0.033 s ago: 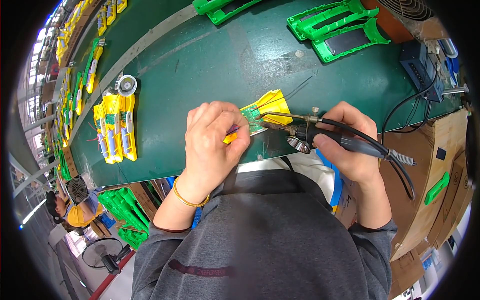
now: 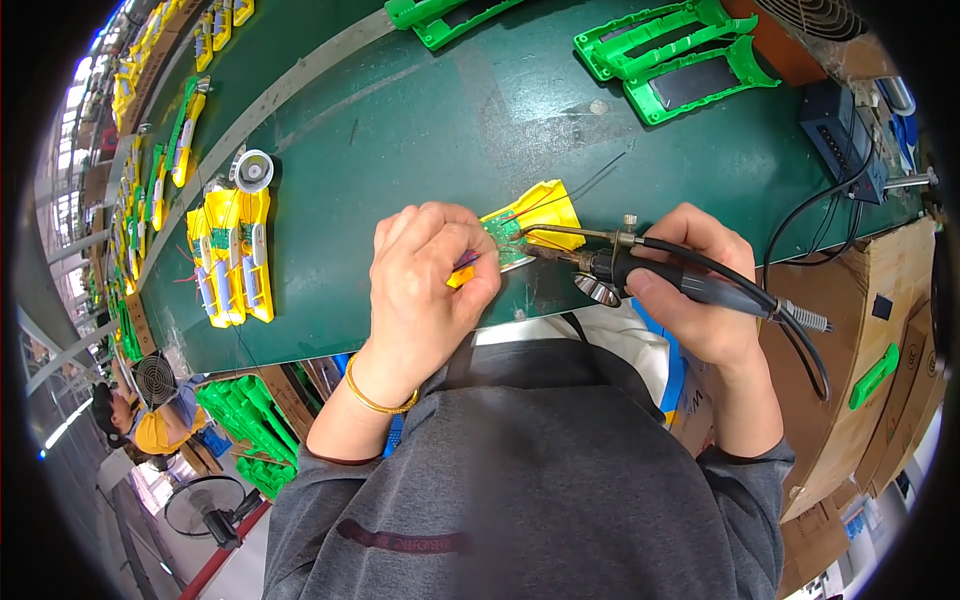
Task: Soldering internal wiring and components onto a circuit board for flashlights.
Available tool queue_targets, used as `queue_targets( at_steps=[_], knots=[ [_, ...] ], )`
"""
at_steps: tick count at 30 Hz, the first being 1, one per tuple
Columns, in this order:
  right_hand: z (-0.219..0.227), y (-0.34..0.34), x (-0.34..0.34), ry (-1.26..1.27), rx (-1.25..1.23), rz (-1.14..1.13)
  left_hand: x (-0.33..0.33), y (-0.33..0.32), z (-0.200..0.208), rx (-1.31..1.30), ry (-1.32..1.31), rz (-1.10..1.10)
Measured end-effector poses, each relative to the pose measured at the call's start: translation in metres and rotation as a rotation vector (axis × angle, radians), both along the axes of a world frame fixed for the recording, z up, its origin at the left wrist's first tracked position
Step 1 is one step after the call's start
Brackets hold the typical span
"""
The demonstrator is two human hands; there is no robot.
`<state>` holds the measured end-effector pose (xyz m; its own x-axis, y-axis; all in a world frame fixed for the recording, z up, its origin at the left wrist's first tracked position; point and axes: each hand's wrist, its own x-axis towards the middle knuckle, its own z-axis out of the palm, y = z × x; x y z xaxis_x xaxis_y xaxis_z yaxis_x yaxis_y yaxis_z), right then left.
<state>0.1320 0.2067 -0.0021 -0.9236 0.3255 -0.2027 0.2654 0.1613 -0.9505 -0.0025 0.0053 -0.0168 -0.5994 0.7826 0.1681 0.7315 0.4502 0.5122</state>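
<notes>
My left hand (image 2: 432, 272) is closed around the near-left end of a yellow plastic housing (image 2: 548, 208), its fingertips by the green circuit board (image 2: 507, 232) inside. Thin dark and red wires run out from that board toward the upper right. In my right hand (image 2: 695, 285) is a soldering iron (image 2: 680, 283) with a curved metal feed tube (image 2: 575, 233) fixed along it. The iron's tip points left and meets or nearly meets the board; exact contact is too small to tell. A shiny reflector cup (image 2: 597, 290) shows just below the iron.
Several yellow housings with batteries (image 2: 232, 260) lie left on the green table (image 2: 400, 130), beside a round lamp head (image 2: 254, 171). Green shells (image 2: 690, 85) rest at the far right. A dark control box (image 2: 842, 140) with cables stands right, above cardboard boxes (image 2: 830, 370). Another person (image 2: 150, 425) is at lower left.
</notes>
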Motion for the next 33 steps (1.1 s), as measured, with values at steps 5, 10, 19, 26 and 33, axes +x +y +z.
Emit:
queue_targets(
  at_steps=[5,10,19,26,33],
  knots=[
    [-0.010,-0.001,0.004,0.104,-0.238,-0.113,-0.001,0.000,0.000,-0.002,-0.023,0.000],
    [-0.010,-0.002,0.002,0.097,-0.168,-0.085,-0.002,-0.002,-0.002,0.002,-0.041,0.000],
    [-0.009,-0.002,0.002,0.085,-0.194,-0.102,0.000,-0.001,-0.002,-0.004,-0.028,0.004],
    [-0.004,0.000,-0.001,-0.016,-0.129,-0.048,-0.002,-0.001,-0.008,0.054,-0.029,-0.005],
    [-0.004,-0.001,-0.001,0.056,0.018,-0.030,-0.002,0.001,-0.001,-0.013,-0.019,-0.013]
  ],
)
